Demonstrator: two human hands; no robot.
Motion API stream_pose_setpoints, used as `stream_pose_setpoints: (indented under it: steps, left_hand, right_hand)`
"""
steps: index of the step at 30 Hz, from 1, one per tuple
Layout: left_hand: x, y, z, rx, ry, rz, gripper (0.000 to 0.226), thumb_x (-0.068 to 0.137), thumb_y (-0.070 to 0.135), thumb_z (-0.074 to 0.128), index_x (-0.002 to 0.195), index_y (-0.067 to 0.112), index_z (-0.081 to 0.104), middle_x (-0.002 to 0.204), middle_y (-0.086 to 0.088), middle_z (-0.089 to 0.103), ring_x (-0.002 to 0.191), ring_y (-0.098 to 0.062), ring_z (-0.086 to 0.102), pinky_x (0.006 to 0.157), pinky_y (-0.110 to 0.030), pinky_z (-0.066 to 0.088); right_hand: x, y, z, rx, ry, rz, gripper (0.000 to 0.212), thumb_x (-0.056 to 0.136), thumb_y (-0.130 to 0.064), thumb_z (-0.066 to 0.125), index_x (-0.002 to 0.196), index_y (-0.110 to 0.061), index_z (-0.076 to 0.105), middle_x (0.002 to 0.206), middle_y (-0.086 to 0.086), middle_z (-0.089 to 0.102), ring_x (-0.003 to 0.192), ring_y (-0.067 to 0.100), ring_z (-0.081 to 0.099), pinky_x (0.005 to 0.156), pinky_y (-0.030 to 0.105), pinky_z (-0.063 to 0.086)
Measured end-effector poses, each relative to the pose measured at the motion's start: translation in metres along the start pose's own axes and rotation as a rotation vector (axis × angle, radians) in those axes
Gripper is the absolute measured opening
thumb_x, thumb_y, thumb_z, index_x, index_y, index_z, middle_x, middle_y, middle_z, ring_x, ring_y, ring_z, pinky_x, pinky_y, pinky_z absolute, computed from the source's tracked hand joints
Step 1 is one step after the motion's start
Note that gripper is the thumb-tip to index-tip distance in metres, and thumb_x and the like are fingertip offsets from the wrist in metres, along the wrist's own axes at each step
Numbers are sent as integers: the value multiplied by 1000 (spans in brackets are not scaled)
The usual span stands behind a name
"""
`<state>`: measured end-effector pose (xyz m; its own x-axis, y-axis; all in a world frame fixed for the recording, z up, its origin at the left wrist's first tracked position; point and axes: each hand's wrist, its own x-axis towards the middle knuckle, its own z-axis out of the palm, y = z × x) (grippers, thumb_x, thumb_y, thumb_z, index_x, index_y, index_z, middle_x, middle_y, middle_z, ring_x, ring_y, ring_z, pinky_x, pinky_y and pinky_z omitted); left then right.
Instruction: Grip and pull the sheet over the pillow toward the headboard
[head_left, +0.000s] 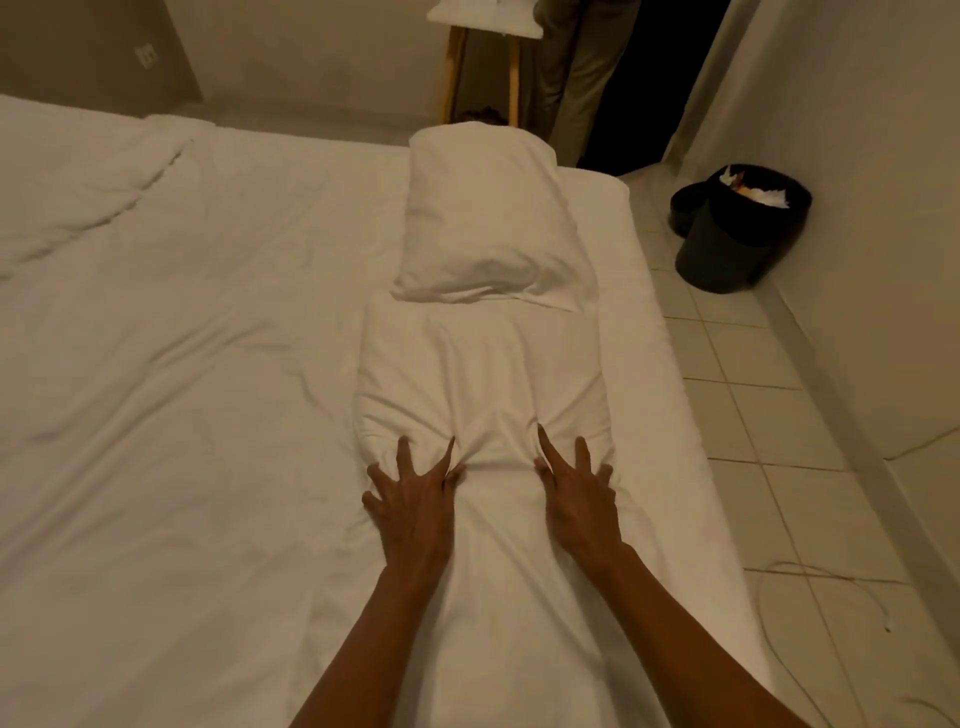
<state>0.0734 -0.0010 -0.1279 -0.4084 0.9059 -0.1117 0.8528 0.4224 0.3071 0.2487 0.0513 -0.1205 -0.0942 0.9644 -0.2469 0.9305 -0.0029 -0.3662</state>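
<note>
A white pillow (483, 374) lies lengthwise on the right side of a white bed (182, 389). My left hand (413, 506) presses on its near end with fingers spread and straight. My right hand (576, 496) presses beside it in the same way, a little to the right. The cloth bunches into creases between and ahead of my fingers. A second white pillow (488, 223) lies just beyond the first, its near edge touching it.
A folded white duvet (78, 176) lies at the bed's far left. A black waste bin (737, 228) with paper in it stands on the tiled floor by the right wall. A white cable (810, 571) trails on the floor. A person's trouser legs (571, 78) stand beside a wooden-legged stand (483, 62).
</note>
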Motion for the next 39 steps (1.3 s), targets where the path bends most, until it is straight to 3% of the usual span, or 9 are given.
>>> stream_pose_setpoints:
  steps: [5,8,12,15,20,28,33,36,39]
  left_hand:
    - [2,-27,25,-31,-54,-9,52,93,66,18,144,58,15,161,-5,10,134,-47,21,103,-63,29]
    - [5,-37,26,-104,-126,-44,69,81,84,15,144,59,4,162,-2,2,140,-48,11,107,-69,19]
    - [7,-39,23,-129,-147,-91,87,65,97,16,142,62,-2,162,3,-3,142,-50,-1,105,-76,7]
    - [8,-40,29,-145,-152,-103,90,61,99,19,140,64,-7,162,7,-4,139,-51,10,103,-76,18]
    - [7,-38,52,-47,-18,-39,72,77,88,16,143,62,9,161,-5,9,127,-48,33,90,-63,38]
    - [9,-18,68,61,187,-17,44,96,52,43,140,51,39,155,-16,29,118,-55,40,82,-63,40]
    - [6,-10,56,57,220,-4,41,94,47,46,135,48,48,151,-16,37,117,-54,41,82,-63,39]
    - [6,-2,38,23,206,-11,36,93,45,46,128,45,56,147,-15,44,117,-55,43,84,-65,39]
    - [5,7,19,-15,165,-21,38,95,45,39,131,45,54,150,-12,40,124,-54,37,91,-66,36]
  right_hand:
    - [-1,10,24,-71,37,-12,56,100,-59,20,151,-56,-3,167,9,-4,146,55,-2,116,68,11]
    - [-1,24,22,-26,6,-15,79,82,-86,31,146,-62,-6,166,0,-13,145,54,-15,115,68,-4]
    - [4,31,16,7,-33,-37,100,62,-98,43,141,-68,-11,164,-7,-20,144,53,-18,114,72,-2]
    - [6,36,20,31,-34,-31,105,57,-99,47,140,-70,-11,163,-11,-22,146,51,-13,113,73,6]
    - [9,38,42,-89,60,-67,92,70,-95,36,146,-64,-6,166,-2,-10,140,47,22,106,65,32]
    - [15,29,61,-335,191,-110,53,101,-56,28,152,-44,26,159,17,32,113,56,54,76,54,53]
    - [14,18,49,-328,165,-98,48,101,-49,29,146,-41,44,150,18,45,110,56,56,74,55,54]
    - [14,14,41,-218,165,-160,47,105,-39,34,152,-42,30,160,18,26,132,58,34,97,65,40]
    - [10,13,22,-202,132,-147,47,108,-40,25,153,-48,16,165,10,10,139,54,21,106,58,31]
